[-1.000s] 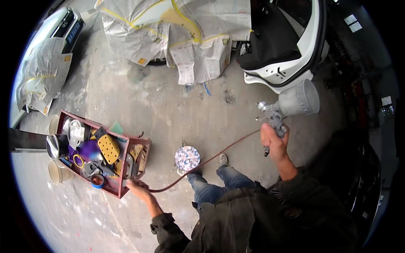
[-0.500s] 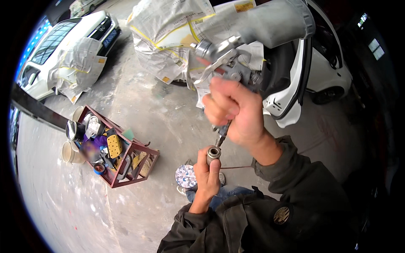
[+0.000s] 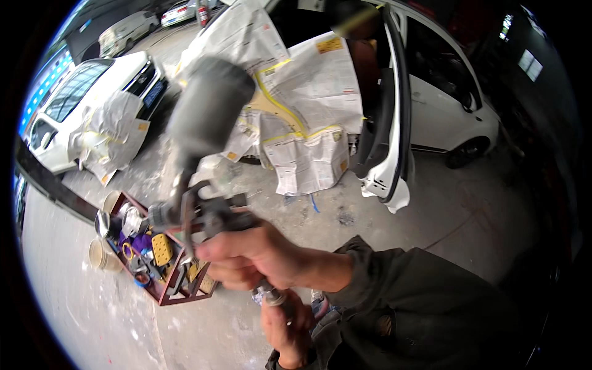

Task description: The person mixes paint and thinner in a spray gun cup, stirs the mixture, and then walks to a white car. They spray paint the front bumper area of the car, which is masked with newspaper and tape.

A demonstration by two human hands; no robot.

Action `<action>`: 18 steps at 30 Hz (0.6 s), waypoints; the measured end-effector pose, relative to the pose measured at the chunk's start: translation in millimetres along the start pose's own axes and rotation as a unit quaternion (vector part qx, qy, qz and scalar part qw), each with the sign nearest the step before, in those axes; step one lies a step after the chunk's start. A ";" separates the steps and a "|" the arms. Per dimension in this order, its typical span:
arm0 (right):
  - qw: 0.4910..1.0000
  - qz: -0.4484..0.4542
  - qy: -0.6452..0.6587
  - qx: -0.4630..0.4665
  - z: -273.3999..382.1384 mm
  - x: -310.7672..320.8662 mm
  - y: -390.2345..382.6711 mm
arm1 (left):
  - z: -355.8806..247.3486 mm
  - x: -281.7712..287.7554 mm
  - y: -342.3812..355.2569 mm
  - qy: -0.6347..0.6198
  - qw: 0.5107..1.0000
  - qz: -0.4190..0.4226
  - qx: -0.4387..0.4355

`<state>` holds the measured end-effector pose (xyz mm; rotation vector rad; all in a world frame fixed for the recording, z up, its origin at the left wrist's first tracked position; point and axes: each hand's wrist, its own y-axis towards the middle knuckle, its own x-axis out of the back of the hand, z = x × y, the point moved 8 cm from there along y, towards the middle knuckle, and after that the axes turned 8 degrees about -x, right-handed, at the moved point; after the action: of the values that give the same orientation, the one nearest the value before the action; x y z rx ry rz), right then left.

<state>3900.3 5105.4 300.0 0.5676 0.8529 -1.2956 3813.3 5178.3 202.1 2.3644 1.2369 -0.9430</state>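
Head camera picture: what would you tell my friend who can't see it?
A person's right hand grips a spray gun; the left hand holds a metal fitting below it. Beyond stand a reddish tool cart and a white car, door open, partly covered with paper.

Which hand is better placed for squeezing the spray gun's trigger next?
Probably the right hand: it is wrapped around the spray gun, close behind the trigger. The left hand is lower, holding the metal fitting at the bottom.
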 end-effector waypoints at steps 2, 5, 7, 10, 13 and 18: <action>0.997 0.056 0.032 -0.038 -23.3 -28.7 1.2 | -17.2 1.7 -24.8 -0.082 0.997 0.005 0.003; 0.999 0.049 0.013 -0.015 -39.4 -25.5 4.2 | -17.9 24.9 -28.9 -0.041 0.998 -0.038 0.017; 0.998 0.042 -0.043 0.005 -43.5 -19.8 8.8 | -19.7 30.7 -18.7 0.015 0.998 -0.039 -0.043; 0.983 -0.009 -0.175 0.055 -48.8 -17.7 15.6 | -15.1 55.9 -8.8 0.111 0.983 -0.020 -0.147; 0.938 -0.105 -0.309 0.116 -69.6 1.4 33.8 | 33.2 116.4 -5.3 0.134 0.977 -0.135 -0.101; 0.913 -0.236 -0.320 0.085 -97.0 59.9 45.1 | 59.6 139.3 9.8 0.048 0.996 -0.071 0.030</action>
<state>3925.4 5155.1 190.8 0.0317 0.3278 -1.8672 3854.1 5225.5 63.7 2.4203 1.4485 -0.9301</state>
